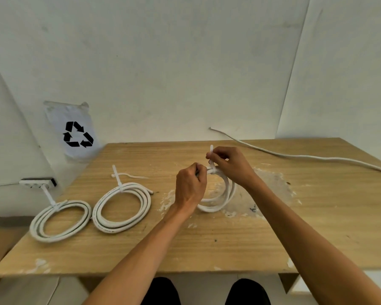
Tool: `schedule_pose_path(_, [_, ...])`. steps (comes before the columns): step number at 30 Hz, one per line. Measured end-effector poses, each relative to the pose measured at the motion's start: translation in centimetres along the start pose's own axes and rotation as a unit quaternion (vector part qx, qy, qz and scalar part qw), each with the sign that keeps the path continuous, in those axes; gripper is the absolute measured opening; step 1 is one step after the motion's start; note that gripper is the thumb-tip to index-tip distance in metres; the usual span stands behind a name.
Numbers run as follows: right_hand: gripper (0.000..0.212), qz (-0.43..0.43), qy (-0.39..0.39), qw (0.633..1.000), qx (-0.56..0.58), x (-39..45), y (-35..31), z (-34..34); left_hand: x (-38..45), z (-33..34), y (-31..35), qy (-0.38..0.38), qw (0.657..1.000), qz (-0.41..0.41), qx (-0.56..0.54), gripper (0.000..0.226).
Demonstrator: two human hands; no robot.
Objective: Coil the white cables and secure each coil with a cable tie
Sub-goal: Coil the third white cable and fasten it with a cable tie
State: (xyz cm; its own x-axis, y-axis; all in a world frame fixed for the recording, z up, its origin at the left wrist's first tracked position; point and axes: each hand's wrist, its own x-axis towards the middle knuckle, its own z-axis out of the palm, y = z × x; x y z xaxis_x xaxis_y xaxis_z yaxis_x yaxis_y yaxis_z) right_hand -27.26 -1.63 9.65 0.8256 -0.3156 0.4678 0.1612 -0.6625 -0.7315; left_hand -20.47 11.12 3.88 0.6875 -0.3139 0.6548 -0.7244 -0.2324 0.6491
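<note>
Head view: two coils tied; my left hand grips the third coil, my right hand pinches its tie; one loose cable remains

My wooden table with worn pale patches, white walls behind, recycling-symbol bag leaning left, wall socket below it

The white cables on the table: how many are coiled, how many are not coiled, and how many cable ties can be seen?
Coiled white cables: 3, the left coil, the middle coil and the coil in the hands.
Uncoiled white cables: 1, the long cable.
Cable ties: 4, on the left coil, on the middle coil, the loose tie and the tie being fastened.
Total: 8.
</note>
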Motion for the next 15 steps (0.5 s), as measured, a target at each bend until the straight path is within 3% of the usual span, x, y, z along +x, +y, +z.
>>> schedule_pose_path(5, [0.027,0.037,-0.016,0.999,-0.014,1.0,-0.8,0.6,-0.3,-0.4,-0.4,0.015,0.999,0.033,-0.003,0.043])
schedule_pose_path(10, [0.022,0.174,-0.088,0.980,0.029,1.7,-1.2,1.6,-1.8,-0.7,-0.9,0.066,0.993,0.093,-0.006,0.036])
schedule_pose_path(15, [0.025,0.086,-0.008,0.996,0.022,1.7,-1.6,3.0,-0.9,-0.5,-1.4,0.040,0.999,-0.023,0.010,0.046])
